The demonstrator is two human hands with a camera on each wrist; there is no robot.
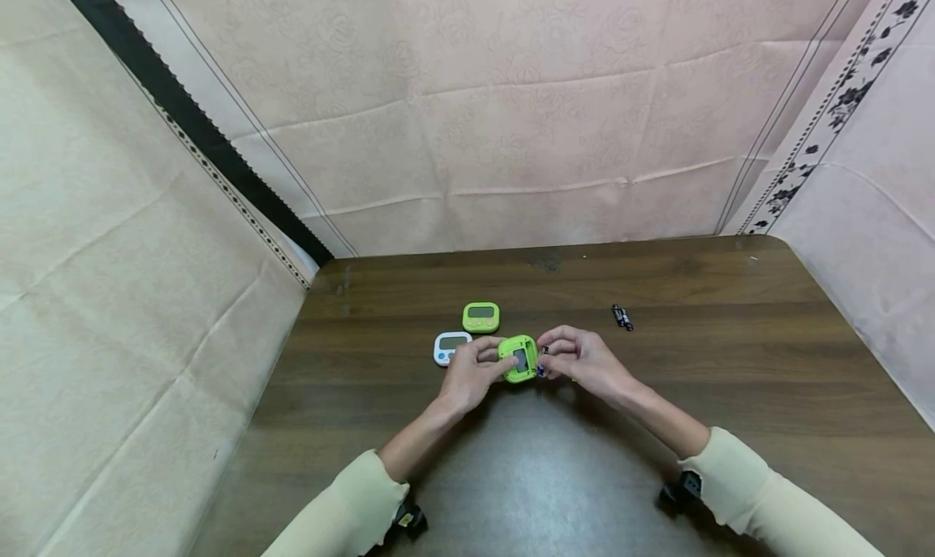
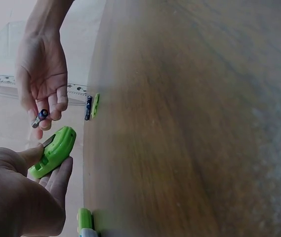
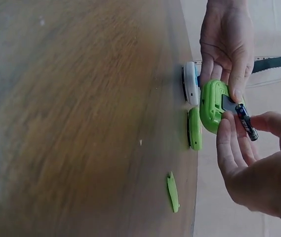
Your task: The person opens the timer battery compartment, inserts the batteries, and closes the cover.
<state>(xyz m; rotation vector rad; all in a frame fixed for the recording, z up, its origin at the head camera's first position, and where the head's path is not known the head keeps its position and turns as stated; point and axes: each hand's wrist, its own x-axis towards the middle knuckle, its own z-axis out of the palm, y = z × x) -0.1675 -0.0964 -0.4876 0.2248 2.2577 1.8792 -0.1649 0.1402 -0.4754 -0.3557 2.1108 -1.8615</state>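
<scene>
My left hand (image 1: 471, 374) holds a lime-green digital timer (image 1: 510, 370) above the table, thumb on its back and fingers beneath. The timer's battery compartment is uncovered, as the right wrist view shows. Beside it, my right hand (image 1: 588, 366) pinches a small dark cylindrical battery (image 3: 247, 122) between thumb and fingers. In the right wrist view the battery overlaps the timer's edge. A thin green battery cover (image 3: 173, 192) lies on the table; in the head view my right hand mostly hides it.
A second green timer (image 1: 480, 325) and a white timer (image 1: 441, 352) lie on the brown wooden table (image 1: 351, 427), behind and left of my hands. Two dark batteries (image 1: 622, 317) lie together at the back right. Pale cloth (image 1: 511, 135) hangs behind the table.
</scene>
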